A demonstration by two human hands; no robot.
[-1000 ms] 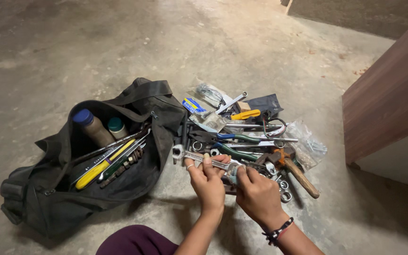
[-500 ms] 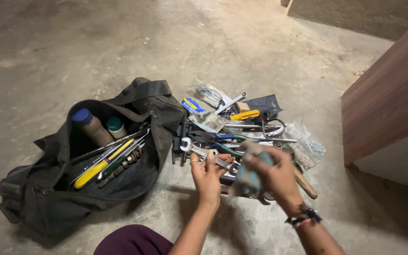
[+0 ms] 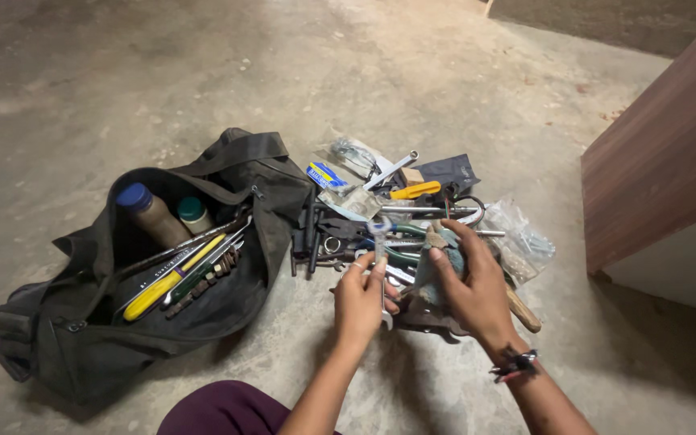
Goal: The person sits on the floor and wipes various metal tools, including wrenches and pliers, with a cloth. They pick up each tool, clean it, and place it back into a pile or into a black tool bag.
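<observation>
My left hand (image 3: 359, 303) grips a steel open-ended wrench (image 3: 380, 251) and holds it almost upright above the floor. My right hand (image 3: 477, 292) is closed on a crumpled grey-blue cloth (image 3: 437, 267), held just right of the wrench shaft. Both hands hover over the near edge of a pile of loose tools (image 3: 400, 211) with pliers, spanners and a yellow-handled tool. An open black tool bag (image 3: 82, 338) lies to the left of my hands.
Inside the bag are a blue-capped bottle (image 3: 140, 208), a green-capped bottle (image 3: 191, 212) and a yellow screwdriver (image 3: 163, 284). A wooden-handled hammer (image 3: 523, 308) and a clear packet of small parts (image 3: 525, 242) lie right of the pile. A brown cabinet (image 3: 662, 153) stands at right.
My left hand has turned the wrench from lying sideways to nearly upright. My right hand lifted the cloth off the wrench end and now holds it beside the shaft.
</observation>
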